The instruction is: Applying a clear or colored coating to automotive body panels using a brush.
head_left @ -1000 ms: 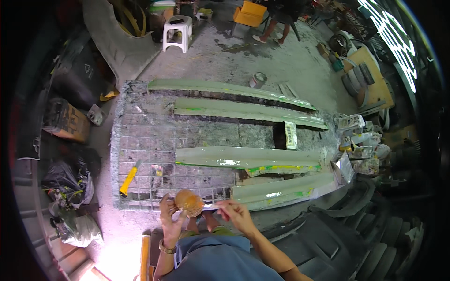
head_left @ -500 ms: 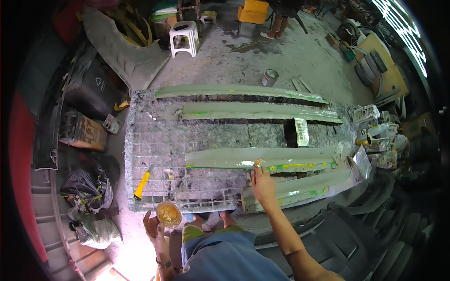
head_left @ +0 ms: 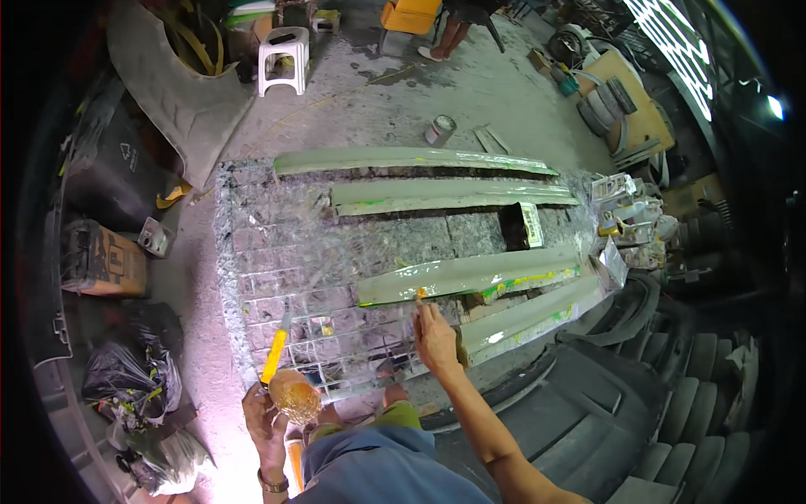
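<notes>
My left hand (head_left: 264, 424) is closed around a round, clear cup (head_left: 295, 396) of amber liquid near the table's front left corner. My right hand (head_left: 437, 338) is pinched on a small tool with an orange tip (head_left: 421, 294); its exact kind is too small to tell. That tip touches the lower edge of a long grey-green strip (head_left: 470, 275), whose surface shines wet in places and has yellow-green marks along its edge. Just beyond the cup lies a yellow utility knife (head_left: 274, 354).
More long strips (head_left: 445, 191) lie across the mesh-topped table (head_left: 252, 286), one (head_left: 537, 317) nearest my right forearm. A small dark-sided box (head_left: 522, 227) sits between them. Cans and containers (head_left: 630, 223) crowd the right end. Beyond are a paint can (head_left: 440, 130), white stool (head_left: 284, 63) and another person's legs (head_left: 449, 38).
My right hand and the orange tip have moved left along the strip, leaving more wet shine. The view has shifted and turned slightly. My left hand still holds the cup, now overlapping the knife's end.
</notes>
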A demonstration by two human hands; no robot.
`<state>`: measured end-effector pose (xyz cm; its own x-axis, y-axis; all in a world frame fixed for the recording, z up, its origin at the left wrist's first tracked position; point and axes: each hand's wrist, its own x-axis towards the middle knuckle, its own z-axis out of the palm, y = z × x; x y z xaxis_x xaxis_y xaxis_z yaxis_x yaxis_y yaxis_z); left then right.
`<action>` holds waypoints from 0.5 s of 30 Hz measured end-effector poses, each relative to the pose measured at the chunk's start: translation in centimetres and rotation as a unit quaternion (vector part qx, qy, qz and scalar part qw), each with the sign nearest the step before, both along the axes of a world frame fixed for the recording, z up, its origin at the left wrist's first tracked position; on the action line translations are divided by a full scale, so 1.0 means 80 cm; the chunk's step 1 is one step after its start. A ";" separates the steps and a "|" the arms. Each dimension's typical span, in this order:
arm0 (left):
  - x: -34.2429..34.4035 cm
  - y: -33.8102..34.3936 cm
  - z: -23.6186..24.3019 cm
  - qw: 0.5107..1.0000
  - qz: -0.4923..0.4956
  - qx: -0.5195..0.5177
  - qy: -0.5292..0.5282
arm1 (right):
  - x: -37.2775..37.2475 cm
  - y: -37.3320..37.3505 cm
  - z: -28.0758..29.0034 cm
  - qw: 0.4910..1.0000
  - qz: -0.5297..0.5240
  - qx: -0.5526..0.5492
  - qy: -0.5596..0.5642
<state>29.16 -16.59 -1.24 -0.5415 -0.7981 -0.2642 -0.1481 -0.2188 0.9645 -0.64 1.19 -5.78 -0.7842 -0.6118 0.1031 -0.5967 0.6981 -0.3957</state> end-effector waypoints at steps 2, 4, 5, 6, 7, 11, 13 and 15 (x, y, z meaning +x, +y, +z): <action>0.014 -0.028 -0.015 0.999 -0.033 0.015 0.006 | 0.017 -0.014 -0.004 1.000 -0.013 0.008 0.009; 0.020 -0.045 -0.020 0.999 -0.048 0.014 0.021 | 0.033 -0.027 -0.003 1.000 -0.015 0.002 0.007; 0.021 -0.052 -0.019 0.998 -0.047 0.021 0.022 | 0.041 -0.034 -0.002 1.000 -0.014 0.016 0.016; 0.023 -0.056 -0.019 0.998 -0.052 0.022 0.023 | 0.050 -0.040 -0.001 1.000 -0.019 0.017 0.017; 0.026 -0.059 -0.013 0.999 -0.044 0.019 0.019 | 0.057 -0.052 0.003 1.000 -0.007 -0.005 -0.008; 0.059 -0.064 0.003 0.999 0.011 -0.037 0.003 | 0.097 -0.089 0.020 0.978 0.096 -0.078 -0.165; 0.053 -0.064 0.002 0.999 0.042 -0.003 0.010 | 0.117 -0.087 -0.001 0.919 0.151 -0.224 -0.288; 0.050 -0.068 0.019 0.998 0.065 0.005 0.002 | 0.135 -0.096 0.048 0.845 0.110 -0.261 -0.454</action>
<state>33.17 -22.03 0.26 -0.4342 -0.8592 -0.2705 -0.1138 -0.2456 0.9627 10.15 -6.47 -1.92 -0.5589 -0.8098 -0.1783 0.0256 0.1981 -0.9798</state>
